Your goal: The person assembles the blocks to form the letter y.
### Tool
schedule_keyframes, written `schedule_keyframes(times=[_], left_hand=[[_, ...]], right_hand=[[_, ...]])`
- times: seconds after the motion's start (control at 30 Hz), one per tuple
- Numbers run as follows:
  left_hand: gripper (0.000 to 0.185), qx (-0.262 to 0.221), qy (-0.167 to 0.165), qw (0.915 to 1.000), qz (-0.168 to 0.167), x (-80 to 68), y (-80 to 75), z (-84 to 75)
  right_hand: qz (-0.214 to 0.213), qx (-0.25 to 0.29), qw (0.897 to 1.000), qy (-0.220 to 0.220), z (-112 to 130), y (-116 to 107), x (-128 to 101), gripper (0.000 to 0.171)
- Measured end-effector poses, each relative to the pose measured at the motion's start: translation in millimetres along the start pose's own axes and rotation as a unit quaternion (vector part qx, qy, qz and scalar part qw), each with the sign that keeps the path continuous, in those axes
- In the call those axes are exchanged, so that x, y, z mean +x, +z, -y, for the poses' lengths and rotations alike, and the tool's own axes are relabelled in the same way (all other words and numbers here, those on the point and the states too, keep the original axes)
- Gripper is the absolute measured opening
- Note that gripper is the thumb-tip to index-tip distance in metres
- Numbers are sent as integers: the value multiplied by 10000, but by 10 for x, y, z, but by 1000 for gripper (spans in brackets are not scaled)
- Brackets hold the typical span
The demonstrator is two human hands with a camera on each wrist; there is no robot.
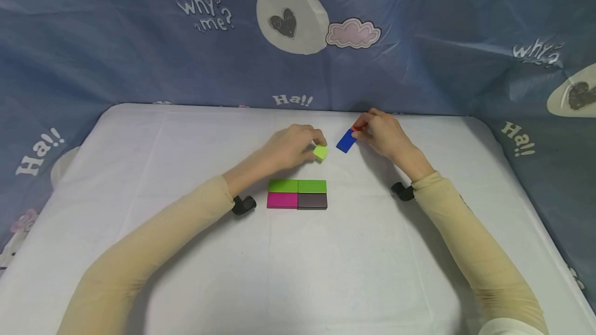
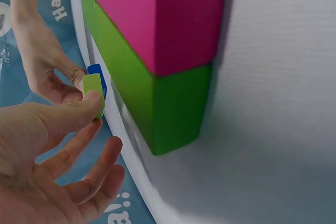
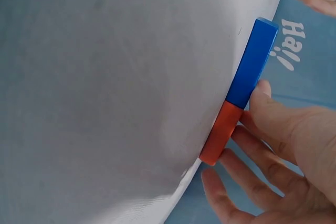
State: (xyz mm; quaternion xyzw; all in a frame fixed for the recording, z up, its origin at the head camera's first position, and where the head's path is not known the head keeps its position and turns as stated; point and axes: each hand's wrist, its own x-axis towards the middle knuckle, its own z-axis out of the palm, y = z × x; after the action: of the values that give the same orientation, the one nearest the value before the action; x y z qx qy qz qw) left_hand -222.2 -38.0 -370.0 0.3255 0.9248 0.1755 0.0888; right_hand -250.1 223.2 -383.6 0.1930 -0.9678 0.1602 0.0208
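Two small blocks are in our hands at the far middle of the table. Our left hand pinches a yellow-green block between the thumb and the curled fingertips; in the left wrist view the thumb lies along the block's near face while the other fingers hang loosely below it. The block sits low over the white table, and we cannot tell whether it touches the cloth.

Just to the right of it, and a little apart, our right hand holds a blue block and an orange block that lie end to end in one line. In the right wrist view our fingertips press against the side where blue meets orange, the fingers bent round behind the pair, and both pieces rest edge-down on the table surface.

Nearer to us, well short of both hands, four flat blocks lie flush together in a rectangle: a green block at the far left, a second green block at the far right, a magenta block at the near left, and a dark brown block at the near right.

Beyond the table's far edge hangs a blue cloth backdrop printed with words, a heart in a pale circle and a pink cloud. Both our forearms are covered in beige sleeves, with a small black camera mount showing under each wrist.
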Motion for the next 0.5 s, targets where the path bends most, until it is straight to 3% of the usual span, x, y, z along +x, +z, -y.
schedule_keyframes(times=[0.5], left_hand=[[36,-11,123,9998,160,193,36,-115]], right_hand=[[-30,25,10000,-34,7,13,-14,25]])
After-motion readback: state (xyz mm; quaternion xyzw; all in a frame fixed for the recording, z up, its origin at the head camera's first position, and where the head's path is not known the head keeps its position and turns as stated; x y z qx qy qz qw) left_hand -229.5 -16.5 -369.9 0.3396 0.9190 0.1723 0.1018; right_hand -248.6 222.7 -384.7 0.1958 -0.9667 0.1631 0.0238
